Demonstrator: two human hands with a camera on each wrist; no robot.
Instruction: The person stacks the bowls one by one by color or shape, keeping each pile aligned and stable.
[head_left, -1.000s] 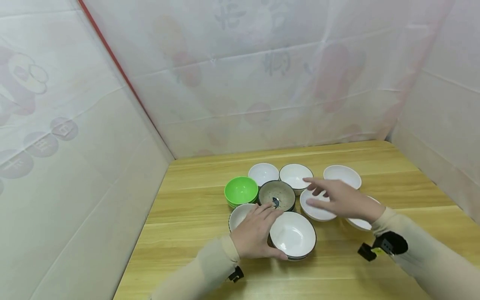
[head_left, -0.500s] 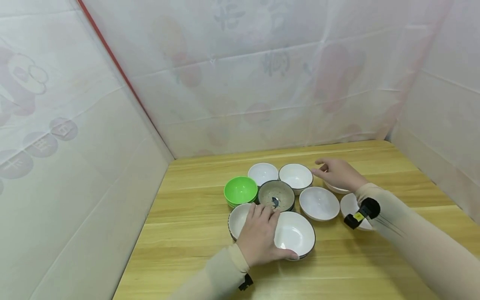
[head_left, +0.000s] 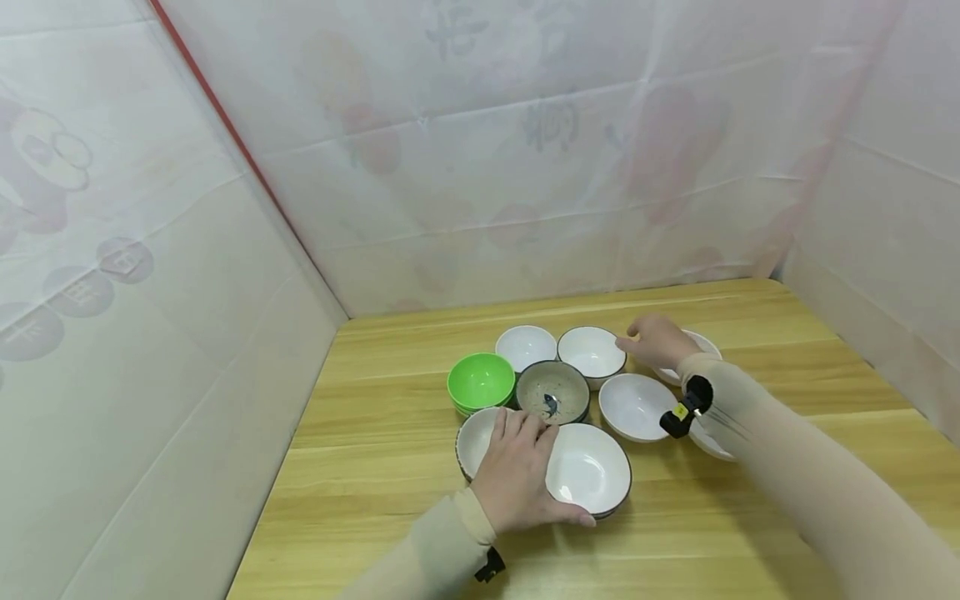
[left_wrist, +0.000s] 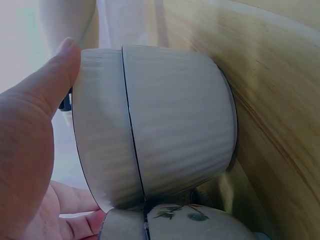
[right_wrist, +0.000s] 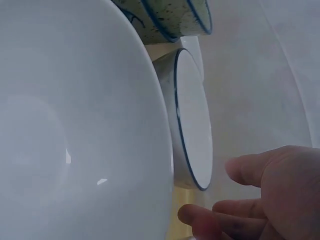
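Observation:
My left hand [head_left: 517, 483] rests at the rim of a stacked pair of ribbed white bowls [head_left: 592, 471] with dark rims, at the front. In the left wrist view its thumb touches one side of the upper rim. The other fingers lie toward the neighbouring leaf-patterned bowl [left_wrist: 200, 222]. My right hand [head_left: 656, 340] hovers beside a dark-rimmed white bowl [head_left: 591, 354] at the back, its fingers loosely bent and holding nothing. The right wrist view shows a gap between them. A plain white bowl [head_left: 701, 343] sits partly hidden behind that hand.
Green bowls [head_left: 482, 382] stand stacked at the left, beside a speckled grey bowl [head_left: 551, 387] with a fish motif. A small white bowl [head_left: 525, 346] is behind them. Shallow white bowls [head_left: 637, 407] stand to the right, one mostly under the right wrist. Fabric walls enclose the wooden table [head_left: 360, 467].
My right hand has moved back over the plain white bowls, then left toward the dark-rimmed bowl at the back. My left hand has shifted slightly right across the front stack. The bowls look unmoved.

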